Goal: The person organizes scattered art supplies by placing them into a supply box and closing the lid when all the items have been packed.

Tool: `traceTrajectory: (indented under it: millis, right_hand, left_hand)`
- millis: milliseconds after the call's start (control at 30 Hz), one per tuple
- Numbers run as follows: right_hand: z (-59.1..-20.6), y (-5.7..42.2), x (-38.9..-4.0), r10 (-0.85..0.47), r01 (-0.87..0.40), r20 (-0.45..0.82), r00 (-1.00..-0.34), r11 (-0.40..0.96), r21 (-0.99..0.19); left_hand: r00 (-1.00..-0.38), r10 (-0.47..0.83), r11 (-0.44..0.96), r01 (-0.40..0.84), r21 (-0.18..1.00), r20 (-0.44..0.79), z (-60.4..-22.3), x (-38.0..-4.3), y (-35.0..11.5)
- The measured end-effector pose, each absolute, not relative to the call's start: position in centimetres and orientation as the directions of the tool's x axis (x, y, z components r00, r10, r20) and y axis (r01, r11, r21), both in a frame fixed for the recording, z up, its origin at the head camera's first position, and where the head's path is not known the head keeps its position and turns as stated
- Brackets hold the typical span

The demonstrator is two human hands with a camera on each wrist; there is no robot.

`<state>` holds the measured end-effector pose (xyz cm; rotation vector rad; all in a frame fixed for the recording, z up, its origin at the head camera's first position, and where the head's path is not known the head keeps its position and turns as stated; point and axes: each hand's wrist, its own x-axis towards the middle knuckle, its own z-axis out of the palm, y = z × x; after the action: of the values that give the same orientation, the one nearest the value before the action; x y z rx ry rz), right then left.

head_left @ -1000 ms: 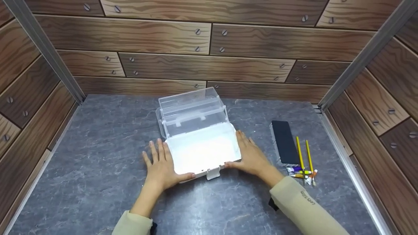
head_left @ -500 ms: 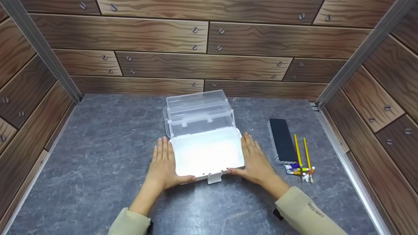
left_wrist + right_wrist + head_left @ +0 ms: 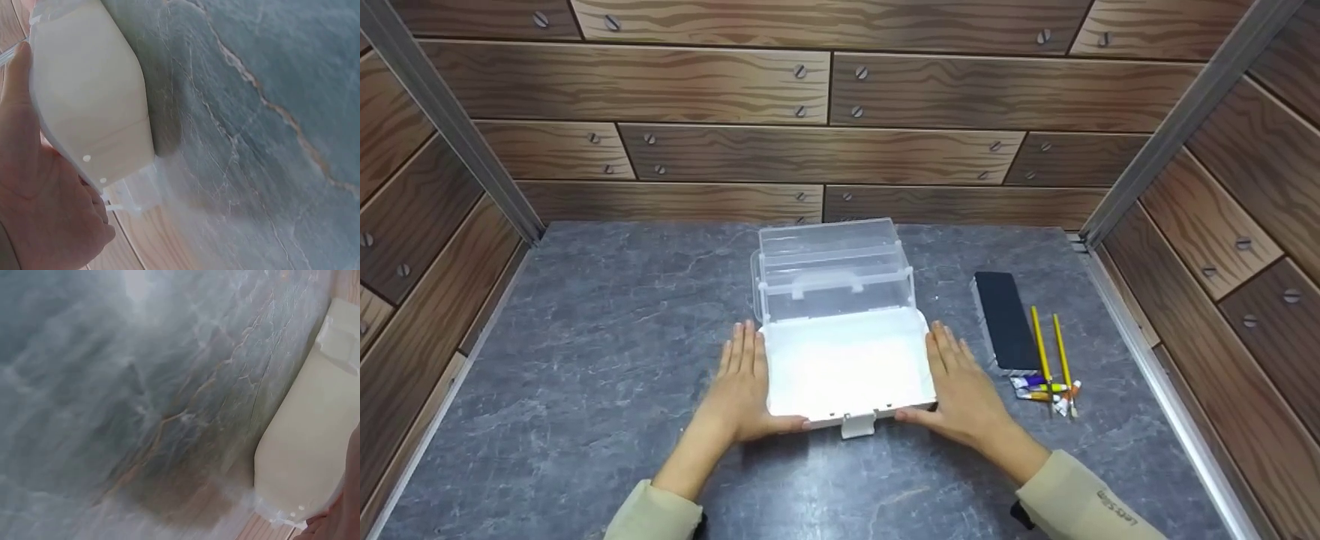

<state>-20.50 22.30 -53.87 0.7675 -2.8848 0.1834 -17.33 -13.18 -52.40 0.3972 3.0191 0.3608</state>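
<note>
A white plastic box (image 3: pixel 847 367) with its clear lid (image 3: pixel 836 281) raised at the back stands on the table between the two hands. The left hand (image 3: pixel 746 397) lies along its left side, straight fingers against the wall and thumb on the front edge. Mirroring it, the right hand (image 3: pixel 964 394) presses the right side, its thumb also at the front edge. A white latch (image 3: pixel 858 426) hangs from the middle of the front. In the left wrist view the box's front wall (image 3: pixel 90 95) shows beside the palm, and the right wrist view shows the front wall (image 3: pixel 306 422) too.
To the right lie a black-topped long case (image 3: pixel 1005 322), two yellow paintbrushes (image 3: pixel 1060 349) and several small paint tubes (image 3: pixel 1027 382). The grey marbled table (image 3: pixel 607 337) is enclosed by wood-patterned panels (image 3: pixel 720 154) and metal posts (image 3: pixel 457 120).
The box has shifted right and nearer the person, turning so its front edge runs straighter. Both hands moved with it; the left fingers came closer together.
</note>
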Motion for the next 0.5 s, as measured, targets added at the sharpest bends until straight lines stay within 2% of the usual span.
traceTrajectory:
  millis: [233,500]
  right_hand:
    - [-53.3,24.3,-21.7,-0.512,-0.529,0.155,-0.845,0.844,-0.092]
    - [-52.8,24.7,-23.5,-0.588,-0.592,0.071,-0.806,0.797,-0.117]
  left_hand:
    - [-0.955,0.289,0.931,0.266,0.251,-0.059,-52.5,-17.6,-13.2]
    - [-0.942,0.327,0.921,0.298,0.25,-0.081,-52.3,-17.9,-13.4]
